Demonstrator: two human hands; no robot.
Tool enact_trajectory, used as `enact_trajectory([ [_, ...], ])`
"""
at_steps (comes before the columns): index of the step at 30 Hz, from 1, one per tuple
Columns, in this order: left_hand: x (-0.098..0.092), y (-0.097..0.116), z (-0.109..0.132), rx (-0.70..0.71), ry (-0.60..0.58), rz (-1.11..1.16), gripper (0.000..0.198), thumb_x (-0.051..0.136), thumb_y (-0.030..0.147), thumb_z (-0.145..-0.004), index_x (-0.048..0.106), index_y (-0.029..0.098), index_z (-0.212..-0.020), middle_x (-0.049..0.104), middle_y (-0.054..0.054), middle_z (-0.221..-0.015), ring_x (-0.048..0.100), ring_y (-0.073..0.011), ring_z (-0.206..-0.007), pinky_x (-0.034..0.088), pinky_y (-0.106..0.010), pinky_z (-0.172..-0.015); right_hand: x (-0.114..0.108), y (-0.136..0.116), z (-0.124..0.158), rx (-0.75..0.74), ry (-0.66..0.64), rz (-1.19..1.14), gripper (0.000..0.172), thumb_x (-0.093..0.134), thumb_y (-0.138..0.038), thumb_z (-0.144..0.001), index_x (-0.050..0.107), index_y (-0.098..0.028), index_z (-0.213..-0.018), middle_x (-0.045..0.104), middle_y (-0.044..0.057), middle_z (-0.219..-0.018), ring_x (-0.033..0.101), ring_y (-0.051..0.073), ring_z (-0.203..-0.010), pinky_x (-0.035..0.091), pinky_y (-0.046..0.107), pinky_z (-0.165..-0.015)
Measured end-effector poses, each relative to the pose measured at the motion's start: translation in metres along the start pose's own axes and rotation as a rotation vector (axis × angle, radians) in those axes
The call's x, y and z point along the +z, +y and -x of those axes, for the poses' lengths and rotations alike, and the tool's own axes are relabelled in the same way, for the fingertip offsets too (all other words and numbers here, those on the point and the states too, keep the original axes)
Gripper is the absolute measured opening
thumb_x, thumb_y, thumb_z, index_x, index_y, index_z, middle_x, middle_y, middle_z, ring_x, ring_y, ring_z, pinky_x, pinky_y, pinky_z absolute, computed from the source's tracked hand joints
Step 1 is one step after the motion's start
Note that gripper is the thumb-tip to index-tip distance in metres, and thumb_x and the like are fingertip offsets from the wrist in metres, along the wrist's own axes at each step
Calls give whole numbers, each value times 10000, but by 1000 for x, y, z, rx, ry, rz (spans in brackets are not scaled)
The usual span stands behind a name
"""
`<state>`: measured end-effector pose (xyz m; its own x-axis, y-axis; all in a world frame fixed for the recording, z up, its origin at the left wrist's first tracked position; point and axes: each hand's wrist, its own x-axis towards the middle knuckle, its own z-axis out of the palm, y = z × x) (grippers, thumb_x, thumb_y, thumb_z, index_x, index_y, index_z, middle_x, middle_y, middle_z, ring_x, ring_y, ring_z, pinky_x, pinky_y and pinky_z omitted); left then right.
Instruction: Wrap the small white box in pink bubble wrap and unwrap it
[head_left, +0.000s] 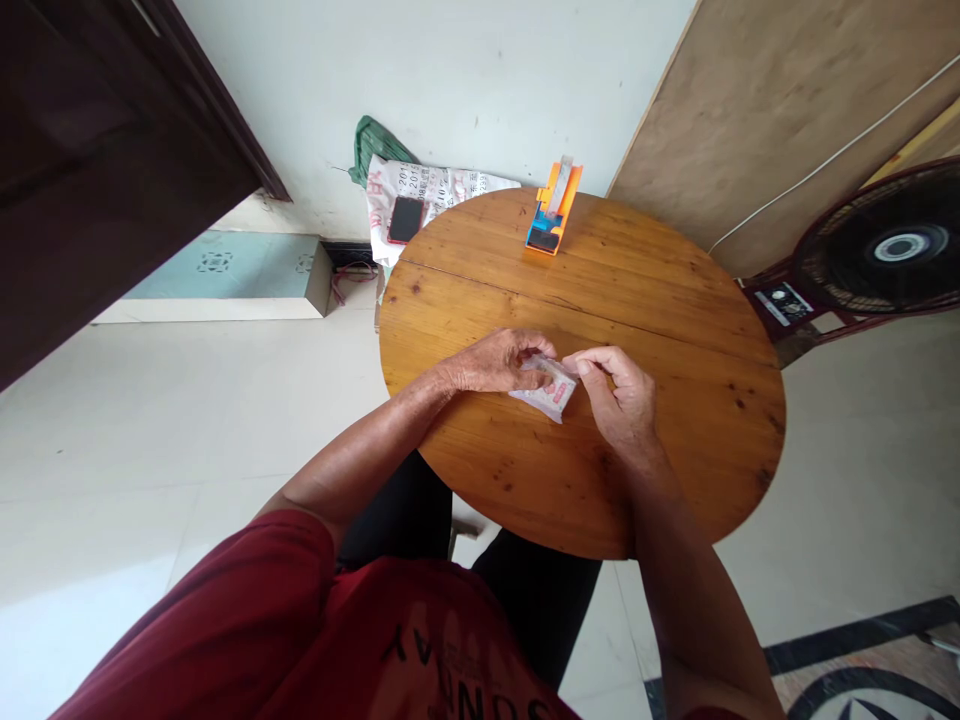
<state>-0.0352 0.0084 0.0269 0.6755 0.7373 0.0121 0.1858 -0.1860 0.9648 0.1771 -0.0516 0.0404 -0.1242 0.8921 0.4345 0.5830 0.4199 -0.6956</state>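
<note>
A small packet (556,396) in clear plastic with red print lies tilted over the near middle of a round wooden table (465,460). My left hand (517,360) is closed around its far left side, fingers curled over the top. With thumb and forefinger pressed together, my right hand (616,390) pinches the packet's right corner. Exactly what sits inside the plastic is too small to make out. Farther back on the table stands an orange and blue tape dispenser (553,208) holding a roll of tape.
Behind the table's left edge, a black phone (406,219) rests on a printed white sack (442,186), beside a green bag (375,145). A pale blue box (225,270) lies on the floor at left. At right stands a fan (892,245) near the table's rim.
</note>
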Motion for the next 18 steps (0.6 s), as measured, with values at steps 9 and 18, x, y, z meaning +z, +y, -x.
enact_trajectory([
  [9, 1, -2, 0, 77, -18, 21, 360, 749, 292, -762, 661, 158, -1084, 712, -31, -964, 646, -134, -834, 504, -256, -760, -2, -3, 0, 23, 28, -94, 131, 576, -305, -973, 690, -245, -948, 774, 29, -917, 722, 200, -844, 560, 361, -786],
  [18, 3, 11, 4, 95, -39, 136, 390, 741, 156, -709, 652, 174, -1088, 734, -48, -1010, 678, -162, -912, 511, -305, -852, -7, -11, -3, 47, 44, -180, 106, 593, -284, -959, 687, -256, -922, 780, 20, -904, 733, 206, -853, 579, 383, -790],
])
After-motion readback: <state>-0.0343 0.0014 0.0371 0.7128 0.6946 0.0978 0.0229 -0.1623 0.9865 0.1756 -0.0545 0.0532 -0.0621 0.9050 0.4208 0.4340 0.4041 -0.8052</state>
